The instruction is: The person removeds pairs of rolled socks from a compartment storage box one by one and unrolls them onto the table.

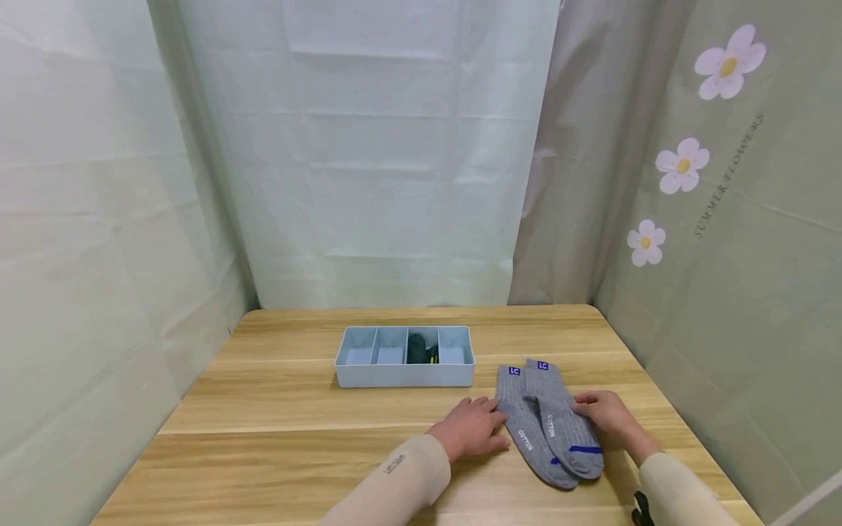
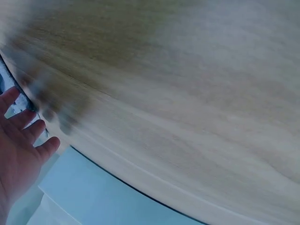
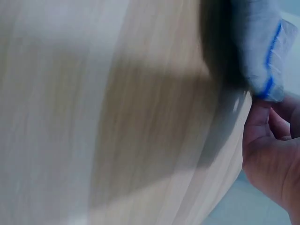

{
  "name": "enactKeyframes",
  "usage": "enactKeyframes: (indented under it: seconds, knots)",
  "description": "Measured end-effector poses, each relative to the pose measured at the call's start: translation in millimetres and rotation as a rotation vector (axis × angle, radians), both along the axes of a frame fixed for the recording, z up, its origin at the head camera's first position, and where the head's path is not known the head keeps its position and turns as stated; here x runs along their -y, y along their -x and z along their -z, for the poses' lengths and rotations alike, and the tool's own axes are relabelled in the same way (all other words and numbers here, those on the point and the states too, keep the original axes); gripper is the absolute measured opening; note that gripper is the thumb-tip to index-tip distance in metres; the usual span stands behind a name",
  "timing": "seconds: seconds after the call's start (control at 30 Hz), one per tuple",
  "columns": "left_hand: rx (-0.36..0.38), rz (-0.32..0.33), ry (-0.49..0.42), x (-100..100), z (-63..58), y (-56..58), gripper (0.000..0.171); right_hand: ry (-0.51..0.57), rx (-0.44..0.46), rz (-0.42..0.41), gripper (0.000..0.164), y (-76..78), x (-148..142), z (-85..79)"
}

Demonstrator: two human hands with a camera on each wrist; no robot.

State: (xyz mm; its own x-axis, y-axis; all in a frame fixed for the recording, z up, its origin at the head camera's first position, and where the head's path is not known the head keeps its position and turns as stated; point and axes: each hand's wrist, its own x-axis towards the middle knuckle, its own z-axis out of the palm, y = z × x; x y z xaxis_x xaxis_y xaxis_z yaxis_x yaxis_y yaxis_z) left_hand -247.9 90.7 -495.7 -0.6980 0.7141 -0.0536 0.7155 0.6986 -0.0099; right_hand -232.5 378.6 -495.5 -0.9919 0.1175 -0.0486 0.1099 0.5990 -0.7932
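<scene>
Two grey socks lie side by side on the table, toes toward me, each with a blue label at the cuff and white "COTTON" lettering. The right sock [image 1: 566, 424] partly overlaps the left sock [image 1: 520, 416]. My right hand [image 1: 608, 416] pinches the outer edge of the right sock between thumb and fingers; the right wrist view shows this grip on the grey fabric [image 3: 262, 51]. My left hand [image 1: 470, 427] rests with fingertips at the left sock's outer edge. In the left wrist view its fingers [image 2: 35, 131] are spread and extended.
A light blue box [image 1: 404, 376] with several compartments stands behind the socks on the wooden table [image 1: 283, 416]. One compartment holds a dark green item [image 1: 417, 348] with yellow marks. Pale curtains [image 1: 395, 161] enclose the table at the back and sides.
</scene>
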Motion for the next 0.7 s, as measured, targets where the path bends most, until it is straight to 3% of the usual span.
enactKeyframes:
  seconds: [0.13,0.43,0.57,0.7]
  knots:
    - [-0.004,-0.002,0.007,-1.9,-0.4,0.2,0.054,0.015,0.026,-0.003,0.026,-5.9,-10.7,-2.0]
    - [0.03,0.027,-0.018,-2.7,-2.2,-3.1,0.052,-0.175,-0.013,-0.008,0.026,-14.9,-24.6,-4.0]
    - [0.057,0.022,-0.028,-3.6,-2.7,-1.8,0.051,-0.318,-0.098,-0.047,0.034,-16.4,-24.3,-3.1]
    - [0.09,0.0,-0.041,-5.5,-3.1,2.3,0.052,-0.442,-0.237,-0.143,0.039,-16.6,-17.4,1.7]
